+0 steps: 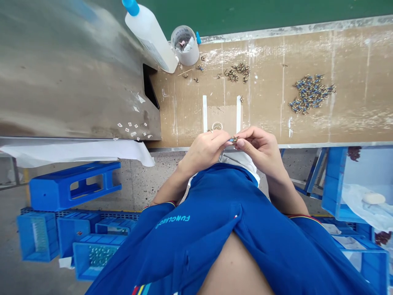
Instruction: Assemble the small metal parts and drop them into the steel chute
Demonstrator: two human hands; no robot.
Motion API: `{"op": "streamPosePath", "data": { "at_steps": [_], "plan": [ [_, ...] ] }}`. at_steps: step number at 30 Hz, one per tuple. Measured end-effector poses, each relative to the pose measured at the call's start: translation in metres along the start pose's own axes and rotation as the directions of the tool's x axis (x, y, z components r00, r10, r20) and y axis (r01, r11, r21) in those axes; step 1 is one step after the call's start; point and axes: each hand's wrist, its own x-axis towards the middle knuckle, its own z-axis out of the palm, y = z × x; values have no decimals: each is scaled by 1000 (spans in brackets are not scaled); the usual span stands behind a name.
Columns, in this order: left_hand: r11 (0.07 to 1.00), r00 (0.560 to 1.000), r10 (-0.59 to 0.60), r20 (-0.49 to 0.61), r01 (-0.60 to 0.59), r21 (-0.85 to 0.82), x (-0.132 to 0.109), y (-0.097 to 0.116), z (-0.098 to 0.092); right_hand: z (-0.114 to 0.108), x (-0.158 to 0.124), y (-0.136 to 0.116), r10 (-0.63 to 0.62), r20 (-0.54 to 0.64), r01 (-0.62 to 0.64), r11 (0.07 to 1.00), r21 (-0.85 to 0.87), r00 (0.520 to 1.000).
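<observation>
Both hands meet just above the near edge of the cardboard-covered bench (353, 119). My left hand (204, 149) and my right hand (260, 147) each pinch a small brass and blue part (233, 139) between their fingertips. A small ring (217, 125) lies on the bench just beyond the hands, between two white strips (204, 112). A heap of brass and blue parts (310, 93) lies at the right. A smaller heap of brass parts (238, 72) lies further back in the middle.
A white bottle with a blue cap (150, 32) and a clear plastic cup (185, 44) stand at the back left. A grey metal surface (70, 82) fills the left. Blue crates (73, 188) and bins (337, 184) stand on the floor on both sides.
</observation>
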Motion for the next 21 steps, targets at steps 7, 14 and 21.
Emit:
{"op": "streamPosePath", "data": {
  "at_steps": [7,14,21],
  "plan": [
    [1000,999,23,-22,-23,0,0,4,2,3,-4,3,-58,-17,58,998,-9,998],
    [996,996,84,-39,-82,42,1,3,8,5,-9,12,-49,-47,48,999,-22,998],
    [995,998,64,-4,-63,82,-2,4,5,5,-11,12,-57,-37,56,998,-39,998]
  ]
}}
